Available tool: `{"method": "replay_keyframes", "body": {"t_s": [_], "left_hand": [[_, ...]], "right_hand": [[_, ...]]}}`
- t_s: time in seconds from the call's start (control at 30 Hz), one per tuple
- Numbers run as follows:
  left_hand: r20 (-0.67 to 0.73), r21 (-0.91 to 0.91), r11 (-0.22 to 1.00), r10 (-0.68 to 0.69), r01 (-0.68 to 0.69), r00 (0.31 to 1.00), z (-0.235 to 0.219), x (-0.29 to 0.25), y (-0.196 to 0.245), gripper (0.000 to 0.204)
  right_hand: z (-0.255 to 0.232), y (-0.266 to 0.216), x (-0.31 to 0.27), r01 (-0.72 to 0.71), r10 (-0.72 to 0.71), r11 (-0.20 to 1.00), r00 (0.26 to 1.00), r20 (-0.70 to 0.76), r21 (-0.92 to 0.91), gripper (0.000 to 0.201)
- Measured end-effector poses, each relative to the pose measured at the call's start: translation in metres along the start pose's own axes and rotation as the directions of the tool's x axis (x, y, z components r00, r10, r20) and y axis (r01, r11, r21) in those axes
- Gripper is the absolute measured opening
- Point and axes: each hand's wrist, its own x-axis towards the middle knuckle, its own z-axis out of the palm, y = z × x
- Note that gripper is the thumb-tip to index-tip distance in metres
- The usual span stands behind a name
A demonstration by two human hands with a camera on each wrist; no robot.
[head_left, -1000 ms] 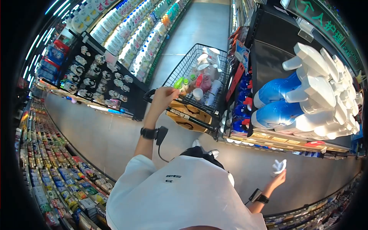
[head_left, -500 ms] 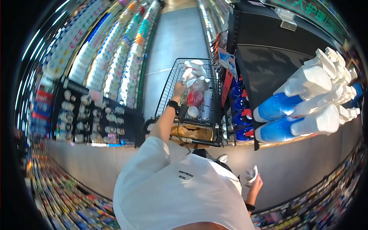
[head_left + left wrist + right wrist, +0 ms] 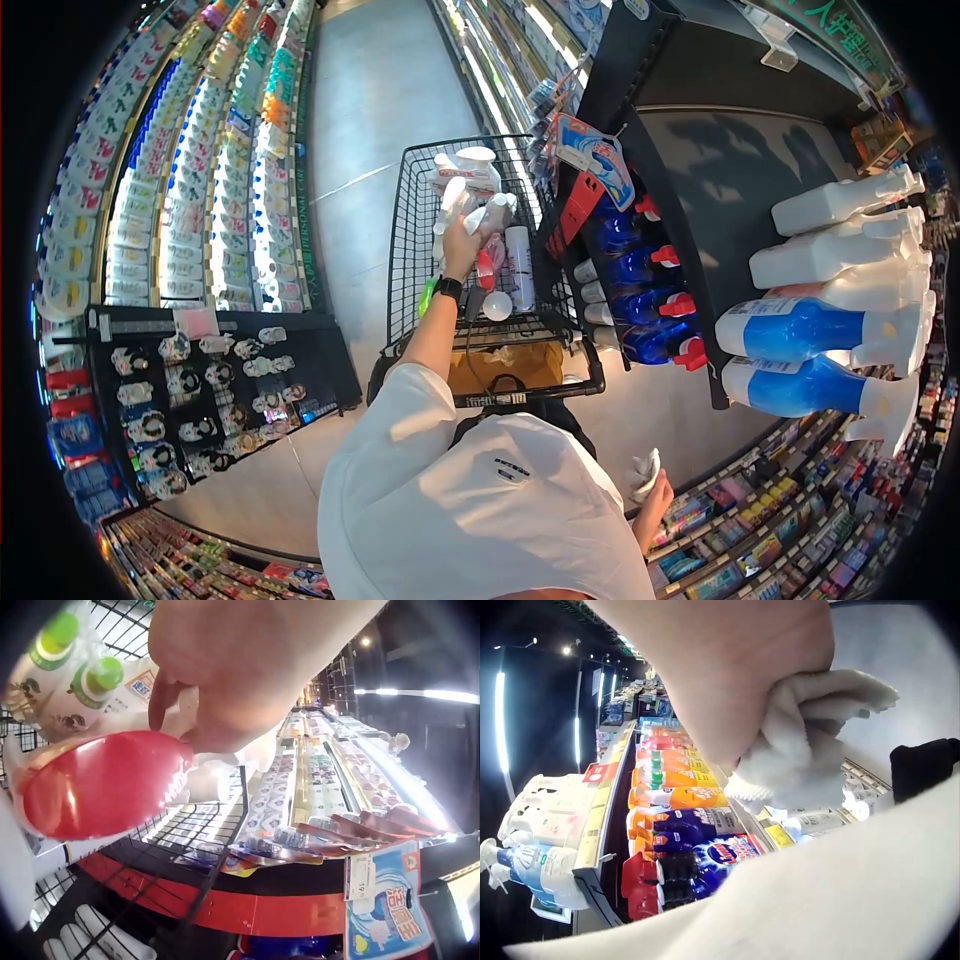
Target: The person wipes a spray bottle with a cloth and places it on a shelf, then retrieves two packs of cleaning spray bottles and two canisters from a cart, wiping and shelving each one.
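My left hand reaches down into a black wire shopping cart in the head view. Its fingers curl round a white container, partly hidden by the hand. Up close in the left wrist view, a red rounded thing lies beside the fingertips, near white bottles with green caps. A white cylinder and a small white round-topped item are also in the cart. Out at the lower right, my right hand grips a crumpled white cloth with a ribbed edge.
Right of the cart, a dark shelf carries blue and white spray bottles; dark blue bottles with red caps stand lower. A hanging blue pack juts toward the cart. A paper bag hangs by the handle.
My left hand has gone from the cart's handle area into the cart and taken hold of a white container. The cart sits closer to my body. My right hand keeps the cloth.
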Motion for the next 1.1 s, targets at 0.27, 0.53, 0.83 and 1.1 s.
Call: {"method": "replay_keyframes", "body": {"t_s": [0.27,0.53,0.83,1.1], "left_hand": [[-0.162,0.044,0.998,0.051,-0.045,0.985,-0.028,-0.007,0.095,0.028],[-0.415,0.038,0.919,0.373,-0.393,0.83,-0.107,-0.049,0.187,0.032],[-0.402,0.101,0.883,0.458,-0.459,0.793,-0.14,-0.194,0.283,0.028],[-0.447,0.195,0.782,0.608,-0.592,0.656,-0.107,-0.359,0.364,0.027]], "right_hand": [[0.011,-0.05,-0.018,0.176,-0.107,0.946,0.962,0.25,-0.273,0.049],[0.051,-0.135,-0.003,0.441,-0.263,0.853,0.824,0.502,-0.277,0.038],[0.068,-0.179,0.008,0.832,-0.509,0.549,0.406,0.759,-0.076,0.044],[-0.037,-0.137,0.047,0.882,-0.576,0.437,0.127,0.808,0.174,0.06]]}}
